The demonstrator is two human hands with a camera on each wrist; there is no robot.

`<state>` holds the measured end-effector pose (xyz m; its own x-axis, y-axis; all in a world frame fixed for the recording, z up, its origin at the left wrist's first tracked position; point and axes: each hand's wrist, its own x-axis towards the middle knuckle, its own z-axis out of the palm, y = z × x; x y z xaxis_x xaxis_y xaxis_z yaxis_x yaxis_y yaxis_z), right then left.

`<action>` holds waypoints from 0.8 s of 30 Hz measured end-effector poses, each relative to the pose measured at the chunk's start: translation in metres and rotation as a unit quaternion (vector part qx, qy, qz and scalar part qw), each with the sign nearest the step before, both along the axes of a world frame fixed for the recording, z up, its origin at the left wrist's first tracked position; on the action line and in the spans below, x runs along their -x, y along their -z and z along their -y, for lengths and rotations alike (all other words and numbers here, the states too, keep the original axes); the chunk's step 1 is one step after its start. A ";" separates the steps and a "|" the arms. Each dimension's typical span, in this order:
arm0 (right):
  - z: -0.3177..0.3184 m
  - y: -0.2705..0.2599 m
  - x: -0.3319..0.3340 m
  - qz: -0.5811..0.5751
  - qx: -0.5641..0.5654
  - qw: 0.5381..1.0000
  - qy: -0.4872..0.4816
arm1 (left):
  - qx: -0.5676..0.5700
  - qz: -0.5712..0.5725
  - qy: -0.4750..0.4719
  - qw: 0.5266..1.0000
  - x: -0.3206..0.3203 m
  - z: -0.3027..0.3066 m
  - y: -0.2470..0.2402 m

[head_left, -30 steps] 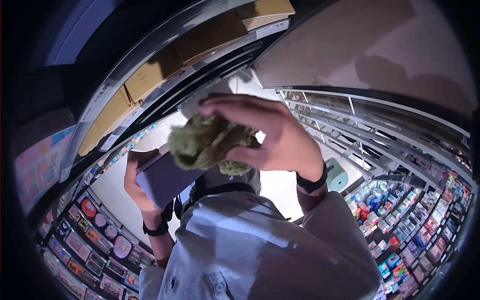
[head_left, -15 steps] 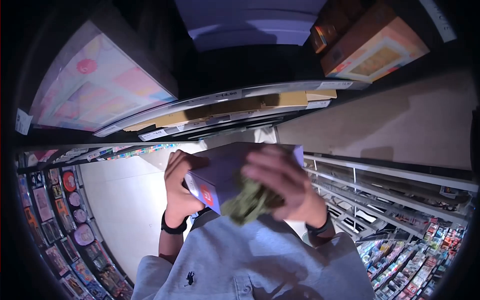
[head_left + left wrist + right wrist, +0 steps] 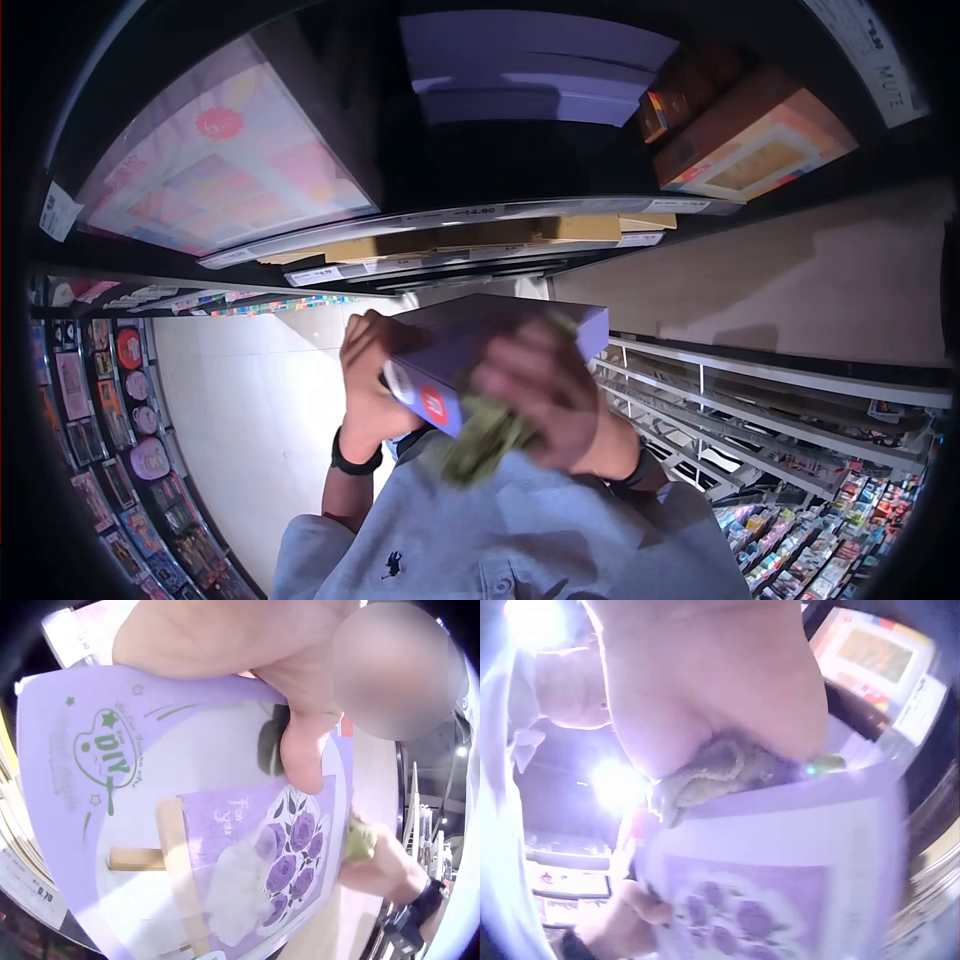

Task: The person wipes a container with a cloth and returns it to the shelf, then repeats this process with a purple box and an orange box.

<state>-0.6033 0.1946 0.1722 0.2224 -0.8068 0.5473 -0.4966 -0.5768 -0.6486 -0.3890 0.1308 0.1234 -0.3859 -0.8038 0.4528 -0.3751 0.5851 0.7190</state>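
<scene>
A purple box (image 3: 470, 335) is held in front of the chest by my left hand (image 3: 372, 375), its fingers and thumb curled round the left end. The left wrist view shows the box's face (image 3: 255, 862) printed with purple roses and "DIY", my left thumb (image 3: 304, 754) lying on it. Against the box's near edge, my right hand (image 3: 550, 400), blurred, grips a crumpled green cloth (image 3: 485, 440). In the right wrist view the cloth (image 3: 720, 772) is bunched under the right hand (image 3: 712, 682) and touches the box's edge.
Ahead is a shelf with purple boxes (image 3: 530, 70), a pink box (image 3: 230, 150) and an orange box (image 3: 760, 140); envelopes (image 3: 580, 229) lie lower. A rack of goods (image 3: 130, 450) stands left, white racking (image 3: 760, 385) right, pale floor (image 3: 250, 400) below.
The view has turned to face the shelf, and the purple box sits farther right in it. The right hand and cloth have moved down over the box to its near edge.
</scene>
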 end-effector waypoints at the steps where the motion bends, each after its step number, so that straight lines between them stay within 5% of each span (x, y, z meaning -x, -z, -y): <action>1: 0.000 -0.006 -0.010 0.007 0.034 0.999 -0.031 | 0.000 -0.001 0.005 1.000 0.004 -0.004 0.003; 3: 0.001 -0.013 -0.012 0.001 0.040 0.999 -0.016 | -0.104 -0.067 -0.021 0.992 0.009 -0.014 0.006; 5: 0.004 -0.013 0.005 -0.019 0.032 0.999 -0.034 | -0.082 -0.064 -0.010 0.995 0.009 -0.016 -0.001; 9: -0.004 0.016 0.069 -0.144 -0.044 0.985 0.081 | -0.074 -0.104 -0.079 0.989 -0.013 -0.011 -0.005; 13: -0.007 0.021 0.048 -0.096 -0.045 0.989 0.102 | -0.068 -0.087 -0.067 0.992 -0.010 -0.008 -0.004; 15: 0.000 0.007 0.016 -0.044 0.062 0.996 0.042 | -0.014 -0.062 -0.039 0.997 0.007 -0.007 -0.006; 17: -0.007 -0.021 -0.001 -0.025 0.050 0.998 0.015 | -0.048 -0.088 -0.045 0.994 0.017 -0.014 -0.004; 21: -0.004 -0.013 0.031 -0.064 0.050 0.997 0.014 | -0.097 -0.120 -0.049 0.987 0.011 -0.021 -0.005; 24: -0.011 -0.008 0.079 -0.106 -0.052 0.991 0.061 | -0.072 -0.144 -0.064 0.985 -0.007 -0.015 -0.015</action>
<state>-0.6826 0.2058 0.1806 0.2197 -0.8848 0.4108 -0.6899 -0.4387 -0.5759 -0.3818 0.1460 0.1382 -0.1499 -0.9008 0.4075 -0.2067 0.4316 0.8781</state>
